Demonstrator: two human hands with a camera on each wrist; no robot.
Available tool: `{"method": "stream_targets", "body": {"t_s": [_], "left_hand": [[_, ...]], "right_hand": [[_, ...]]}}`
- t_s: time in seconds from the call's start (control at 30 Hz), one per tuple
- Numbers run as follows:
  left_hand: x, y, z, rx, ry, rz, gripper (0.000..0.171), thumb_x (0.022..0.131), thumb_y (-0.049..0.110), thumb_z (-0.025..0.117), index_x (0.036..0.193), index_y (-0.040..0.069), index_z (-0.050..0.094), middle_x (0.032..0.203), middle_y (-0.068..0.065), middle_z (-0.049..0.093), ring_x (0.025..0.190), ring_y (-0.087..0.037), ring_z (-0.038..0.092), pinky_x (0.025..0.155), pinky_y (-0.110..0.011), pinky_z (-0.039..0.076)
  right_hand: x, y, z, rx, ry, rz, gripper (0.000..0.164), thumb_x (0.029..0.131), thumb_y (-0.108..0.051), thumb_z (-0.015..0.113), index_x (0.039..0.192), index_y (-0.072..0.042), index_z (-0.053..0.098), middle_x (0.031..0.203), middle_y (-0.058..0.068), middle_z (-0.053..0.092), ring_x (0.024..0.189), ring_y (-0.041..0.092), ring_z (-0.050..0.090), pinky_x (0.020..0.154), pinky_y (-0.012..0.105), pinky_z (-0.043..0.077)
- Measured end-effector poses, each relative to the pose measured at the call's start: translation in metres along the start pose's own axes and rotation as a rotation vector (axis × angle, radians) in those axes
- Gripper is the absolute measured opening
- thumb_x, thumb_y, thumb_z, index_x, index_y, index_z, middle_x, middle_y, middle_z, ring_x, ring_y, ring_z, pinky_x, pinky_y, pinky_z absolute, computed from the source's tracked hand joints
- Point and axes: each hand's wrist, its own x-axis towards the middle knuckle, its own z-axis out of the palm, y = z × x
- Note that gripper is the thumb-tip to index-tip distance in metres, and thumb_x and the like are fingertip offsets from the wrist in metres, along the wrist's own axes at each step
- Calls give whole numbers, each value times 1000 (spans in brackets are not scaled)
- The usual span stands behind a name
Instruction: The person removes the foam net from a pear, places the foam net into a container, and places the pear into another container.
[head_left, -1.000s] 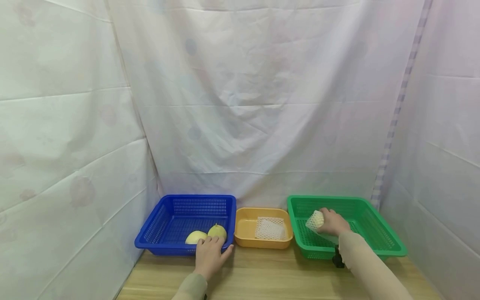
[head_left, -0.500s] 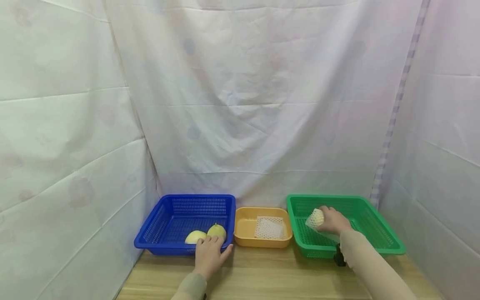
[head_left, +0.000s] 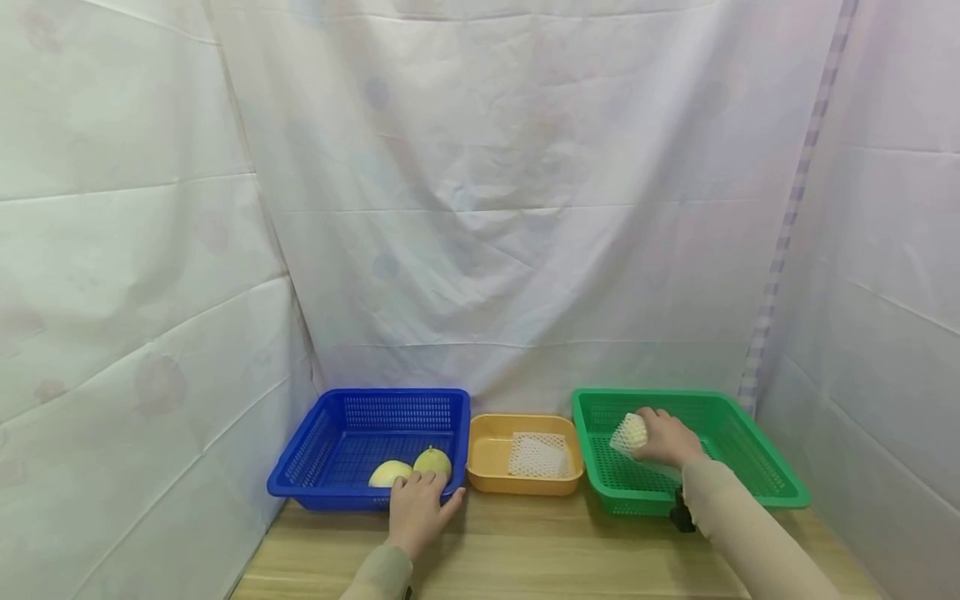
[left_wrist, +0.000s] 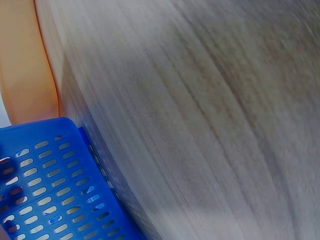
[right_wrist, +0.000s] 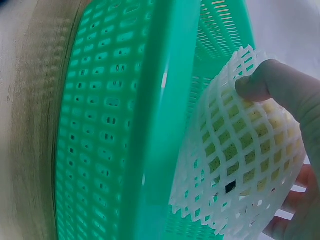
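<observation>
White foam netting (right_wrist: 252, 202), diamond-holed, sleeves a rounded, speckled yellow-green fruit (right_wrist: 231, 150) gripped by the right hand (head_left: 667, 439) over the perforated green basket (head_left: 765, 454). The left hand (head_left: 420, 510) lies with fingers outstretched across the slotted blue basket (head_left: 330, 493)'s rim, by two smooth pale fruits (head_left: 392, 473) (contact unclear).

From here, the near rim of the perforated blue plastic basket (head_left: 337, 498) and the left hand (head_left: 418, 510) hide the lower parts of the pale yellow rounded fruit (head_left: 389, 473) and the yellow-green round fruit (head_left: 435, 460). The right hand (head_left: 667, 440) covers much of the yellowish fruit (head_left: 637, 432) in its white foam net (head_left: 620, 442); the right wrist view cuts that hand off. Both beige sleeves (head_left: 742, 517) leave the head view at the bottom. Under the right cuff, a small black object (head_left: 682, 513) is partly covered, too small to identify. The left wrist view crops the blue basket and the orange-yellow plastic tray (head_left: 525, 487); the wood-grained table (head_left: 517, 542) blurs there.
</observation>
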Motion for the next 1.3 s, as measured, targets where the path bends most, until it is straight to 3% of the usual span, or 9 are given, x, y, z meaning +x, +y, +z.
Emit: {"method": "stream_targets", "body": {"t_s": [0.23, 1.0, 1.3], "left_hand": [[2, -1, 2, -15, 15, 0, 37, 87, 58, 60, 75, 23, 56, 72, 7, 50, 75, -20, 53, 73, -45, 41], [0, 0, 0, -17, -16, -3, 39, 89, 60, 56, 78, 23, 60, 74, 7, 53, 76, -19, 53, 72, -43, 39], [0, -1, 2, -27, 22, 3, 37, 88, 59, 58, 76, 24, 57, 72, 7, 52, 76, -20, 54, 74, -46, 41]], "right_hand": [[0, -5, -5, 5, 6, -38, 78, 73, -29, 81, 135, 2, 45, 110, 21, 55, 84, 31, 54, 57, 44, 45], [-5, -12, -14, -35, 15, -57, 78, 74, -29, 80, 137, -1, 45, 116, 21, 55, 90, 33, 56, 59, 45, 46], [-4, -16, -18, -42, 42, -73, 77, 75, -32, 79, 138, -4, 46, 116, 20, 55, 89, 30, 55, 58, 42, 45]]}}
